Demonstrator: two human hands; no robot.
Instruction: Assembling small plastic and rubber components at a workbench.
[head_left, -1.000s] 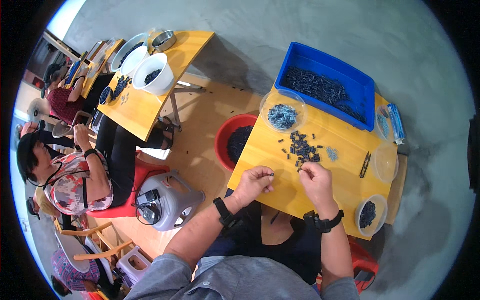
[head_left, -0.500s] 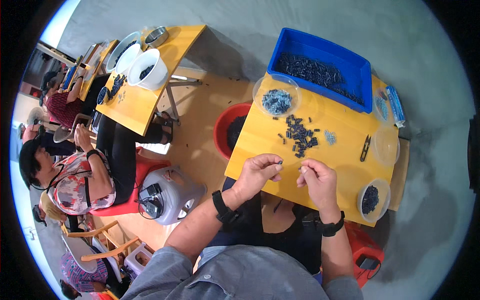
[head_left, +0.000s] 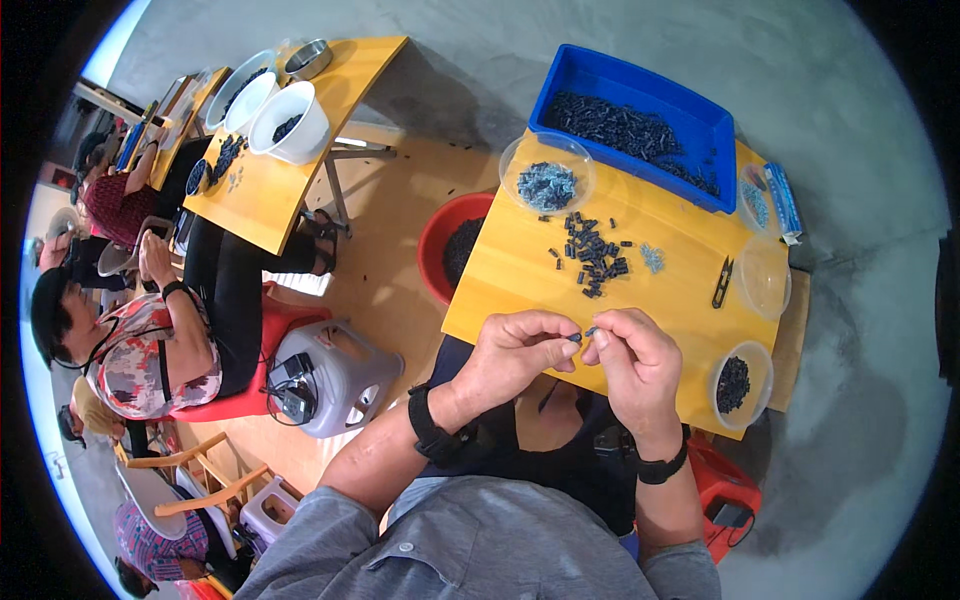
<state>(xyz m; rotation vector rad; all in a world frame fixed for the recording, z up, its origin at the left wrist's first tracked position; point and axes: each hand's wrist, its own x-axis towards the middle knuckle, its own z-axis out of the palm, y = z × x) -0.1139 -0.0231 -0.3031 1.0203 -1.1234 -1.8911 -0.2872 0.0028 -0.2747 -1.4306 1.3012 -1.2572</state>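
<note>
Since a moment ago the left hand (head_left: pixel 515 355) and right hand (head_left: pixel 635 360) have been drawn together at the table's (head_left: pixel 520 270) near edge, fingertips pinched on a small dark part (head_left: pixel 578 337) at 6 o'clock of the loose pile (head_left: pixel 592 252), suggesting assembly under way.

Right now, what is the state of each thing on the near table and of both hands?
left hand: pinching a small dark part
right hand: fingertips closed, meeting the left hand
blue bin: partly filled with dark parts
clear bowl: holds grey-blue parts
loose pile: scattered on the table
small bowl: holds dark parts
red tub: holds dark parts, on the floor
</note>
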